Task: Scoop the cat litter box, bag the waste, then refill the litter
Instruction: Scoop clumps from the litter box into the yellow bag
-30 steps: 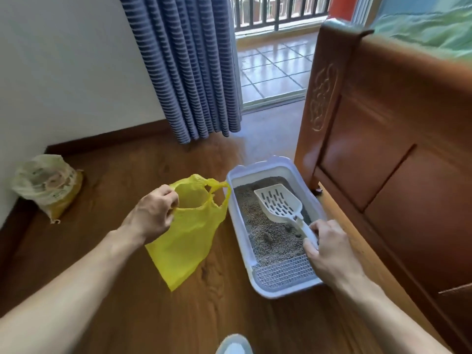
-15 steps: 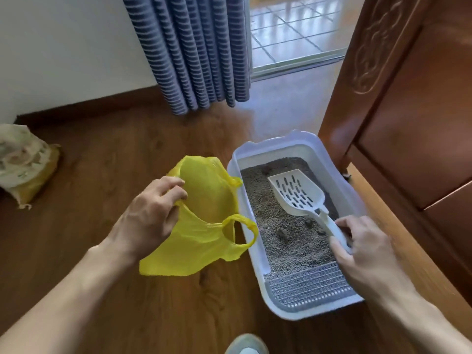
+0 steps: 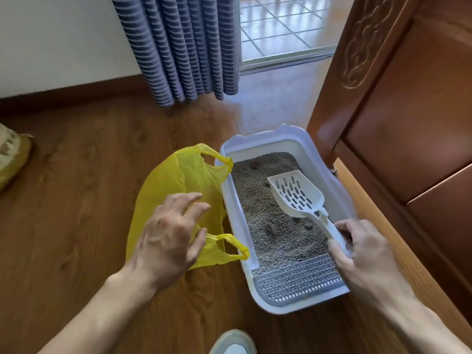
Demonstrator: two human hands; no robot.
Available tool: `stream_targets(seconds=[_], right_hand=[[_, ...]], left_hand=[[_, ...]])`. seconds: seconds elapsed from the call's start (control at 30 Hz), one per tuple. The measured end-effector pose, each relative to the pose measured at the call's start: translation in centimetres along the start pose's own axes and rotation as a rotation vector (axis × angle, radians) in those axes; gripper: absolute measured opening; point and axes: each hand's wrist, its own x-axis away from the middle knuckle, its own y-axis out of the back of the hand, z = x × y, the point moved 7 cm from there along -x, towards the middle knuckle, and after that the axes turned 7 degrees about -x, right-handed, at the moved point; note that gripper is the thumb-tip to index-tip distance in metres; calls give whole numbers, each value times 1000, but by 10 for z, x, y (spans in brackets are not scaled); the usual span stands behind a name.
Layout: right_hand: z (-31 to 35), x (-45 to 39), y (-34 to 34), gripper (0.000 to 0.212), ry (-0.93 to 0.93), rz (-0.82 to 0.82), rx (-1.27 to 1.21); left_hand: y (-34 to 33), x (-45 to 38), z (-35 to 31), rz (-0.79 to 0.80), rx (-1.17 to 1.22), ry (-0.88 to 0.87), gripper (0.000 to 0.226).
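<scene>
Currently litter box (image 3: 231,200) sits on the wood floor, against the wooden furniture. Right hand (image 3: 362,254) over its near-right corner, fingers wrapped round the scoop (image 3: 297,195) handle; scoop head rests on the litter. Left hand (image 3: 168,238) just left of the box, fingers spread and loose, above the yellow bag (image 3: 176,180), gripping nothing. Bag touches the box's left wall.

The litter sack (image 3: 11,159) is cut by the left edge, the shoe (image 3: 233,343) by the bottom
</scene>
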Motion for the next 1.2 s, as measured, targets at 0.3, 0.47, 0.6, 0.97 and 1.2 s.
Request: stream_targets(seconds=[0.3, 0.47, 0.6, 0.97, 1.2], right_hand=[[-9, 6, 7, 15, 4, 11, 72], [-24, 8, 11, 12, -36, 26, 133], [-27, 2, 5, 13, -52, 84, 247], [-15, -12, -17, 12, -34, 258, 458], [-5, -14, -30, 8, -22, 267, 429]], left_hand=[[-58, -6, -89, 142, -22, -71, 69], [-71, -3, -89, 168, -50, -34, 72], [-73, -1, -90, 136, -21, -17, 74], [-74, 0, -87, 135, 46, -3, 73], [-72, 3, -81, 116, 52, 0, 70]])
